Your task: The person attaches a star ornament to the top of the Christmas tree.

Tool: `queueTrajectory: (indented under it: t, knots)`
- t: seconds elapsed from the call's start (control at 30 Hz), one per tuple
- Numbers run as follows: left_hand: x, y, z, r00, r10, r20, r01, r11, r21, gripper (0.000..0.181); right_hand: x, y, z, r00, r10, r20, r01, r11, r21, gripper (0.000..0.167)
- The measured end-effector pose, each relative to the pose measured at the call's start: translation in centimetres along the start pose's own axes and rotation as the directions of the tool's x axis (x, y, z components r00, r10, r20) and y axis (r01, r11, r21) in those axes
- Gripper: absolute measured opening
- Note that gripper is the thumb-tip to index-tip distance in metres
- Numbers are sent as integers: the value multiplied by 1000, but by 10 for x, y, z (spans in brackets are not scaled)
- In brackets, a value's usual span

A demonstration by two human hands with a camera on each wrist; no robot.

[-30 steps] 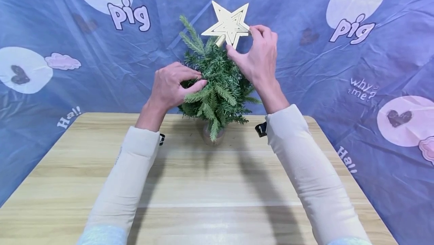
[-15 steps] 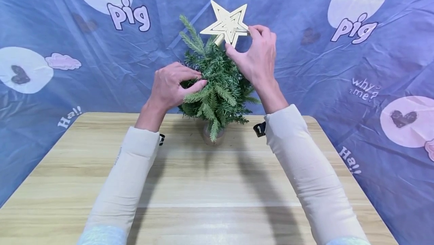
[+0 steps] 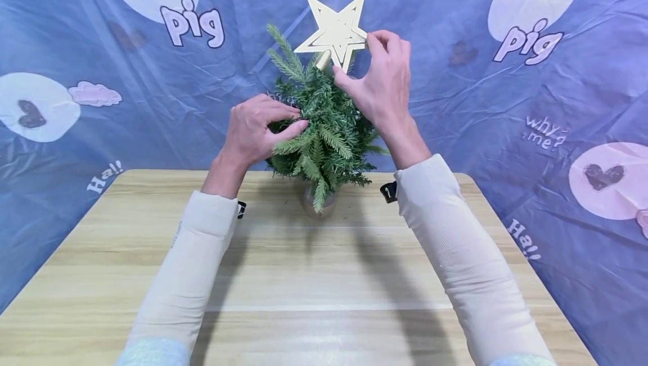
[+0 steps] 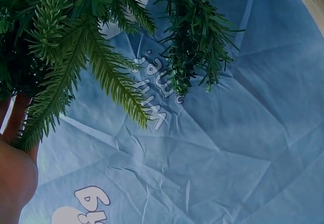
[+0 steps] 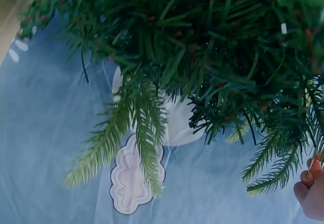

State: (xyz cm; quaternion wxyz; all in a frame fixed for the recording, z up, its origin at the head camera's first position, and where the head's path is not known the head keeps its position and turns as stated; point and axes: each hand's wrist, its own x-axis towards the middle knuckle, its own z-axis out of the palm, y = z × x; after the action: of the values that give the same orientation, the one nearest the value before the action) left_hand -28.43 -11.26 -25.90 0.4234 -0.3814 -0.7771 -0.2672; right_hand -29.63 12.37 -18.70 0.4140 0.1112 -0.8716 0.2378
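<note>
A small artificial Christmas tree (image 3: 334, 113) stands at the far side of the table in the head view. Above its tip is a gold star tree topper (image 3: 335, 28), tilted, with its short tube (image 3: 322, 61) at the treetop; how far the tube sits over the tip is unclear. My right hand (image 3: 387, 79) pinches the star's right side between thumb and fingers. My left hand (image 3: 255, 130) grips branches on the tree's left, its fingertips partly hidden by needles. Green branches (image 4: 86, 37) fill the upper left wrist view, beside part of that hand.
The tree's round base (image 3: 320, 206) rests on the light wooden table (image 3: 314, 276). Close behind hangs a blue printed cloth (image 3: 243, 12), which also runs along both sides.
The star has moved slightly up and left, and its face has turned a little. My right hand has shifted left with it. The left hand keeps its hold on the tree.
</note>
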Motion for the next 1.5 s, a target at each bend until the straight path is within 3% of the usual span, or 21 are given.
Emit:
queueTrajectory:
  t: [0.4,0.7,1.13,1.5]
  knots:
    - [2,-1,0,1000,13,-16,-13,1000,3,32,2,11,-1,980,-195,-43,193,980,-44,69]
    - [3,-1,1,1000,18,0,-18,999,36,32,7,12,-9,978,-200,58,202,978,-49,68]
    - [-1,-1,3,1000,26,-13,-26,998,57,36,6,24,-10,960,-251,123,253,967,-1,63]
    - [-2,2,7,999,21,-28,-19,997,79,40,5,31,-10,927,-371,48,369,929,36,66]
